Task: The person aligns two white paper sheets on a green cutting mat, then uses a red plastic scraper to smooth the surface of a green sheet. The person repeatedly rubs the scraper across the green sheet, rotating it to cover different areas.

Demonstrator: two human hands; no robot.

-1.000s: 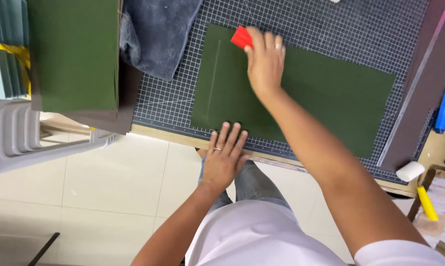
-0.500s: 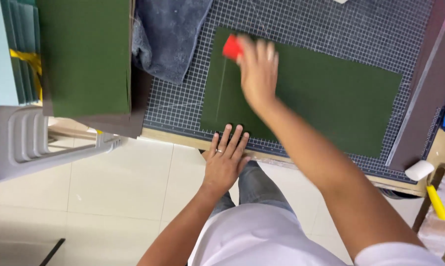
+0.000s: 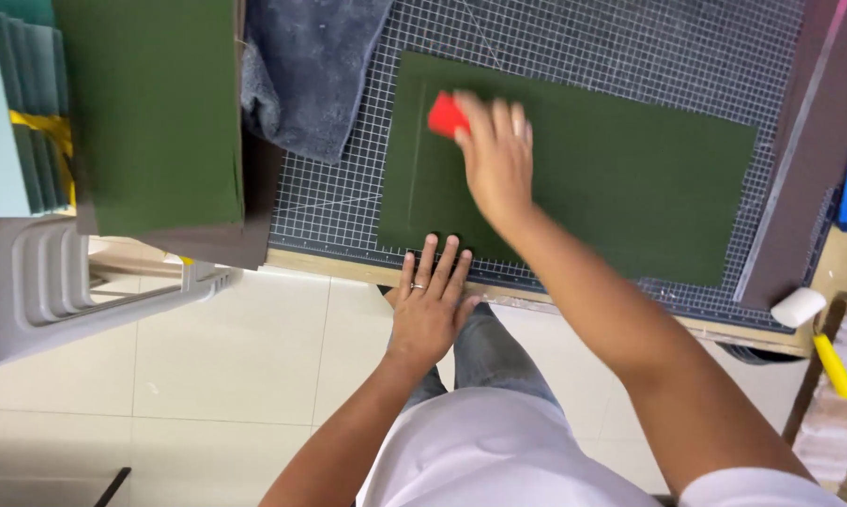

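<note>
We are pressing our right hand flat on the dark green sheet, fingers together, pinning a small red tool under the fingertips; most of the tool is hidden, so we cannot make out its shape. Our left hand is lying open, fingers spread, holding nothing and steadying the sheet's near edge. The sheet is lying on the gridded cutting mat. A grey cloth is resting just beside it, and a stack of green sheets, cut off at the top, is sitting further left.
</note>
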